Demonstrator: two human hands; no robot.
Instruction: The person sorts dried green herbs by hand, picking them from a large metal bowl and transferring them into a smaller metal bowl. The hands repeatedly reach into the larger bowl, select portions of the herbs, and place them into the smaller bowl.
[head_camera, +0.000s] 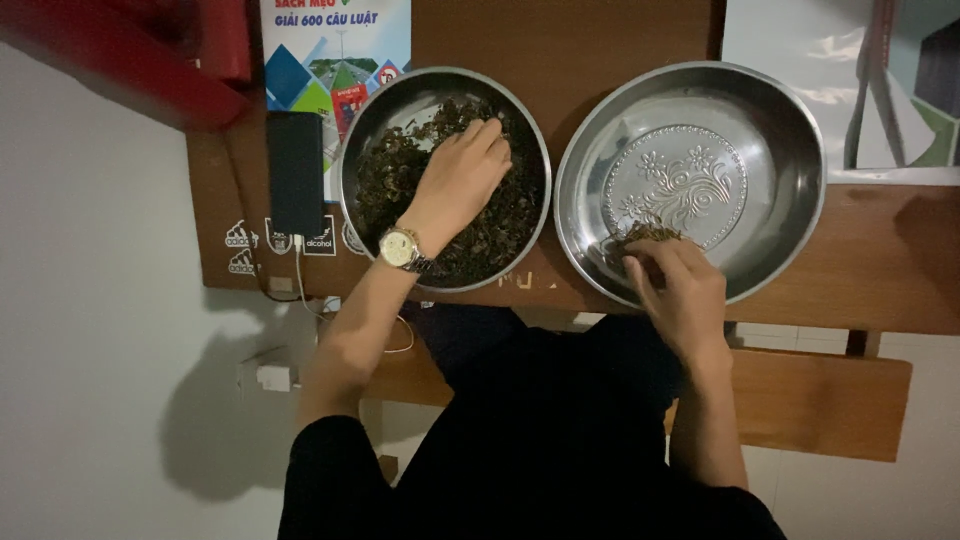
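Seen from above, at a brown wooden bench (880, 260) with two round metal bowls side by side.

Left hand (462, 175), gold wristwatch (402, 248) on the wrist, sunk knuckles-up into the left bowl (352, 130), fingers curled loosely into the heap of dark dried leaves (500, 220); whether any are pinched cannot be told, since the fingertips are hidden among them.

Right hand (678, 290) at the near rim of the right bowl (800, 150), fingers bent and drawn together over a small tuft of pale brown stems (645, 233), seemingly touching it; firm grip or mere touch cannot be told. Rest of that bowl bare, showing an embossed flower pattern in its base.

To the left of the leaf bowl, just beside it: a dark phone (295, 170) with a white cable (300, 285) trailing off the near edge, and a printed booklet (335, 50) partly under the phone and bowl.

Risks, as a judgement: both bowls close to the near edge of the bench, the right one reaching it, so a downward press on that rim likely to tip it toward the lap. Loose leaves easily flicked over the low rim onto the phone. Dim light, so easy to mistake stem for leaf. Cable hanging near the left forearm, liable to snag and drag the phone.
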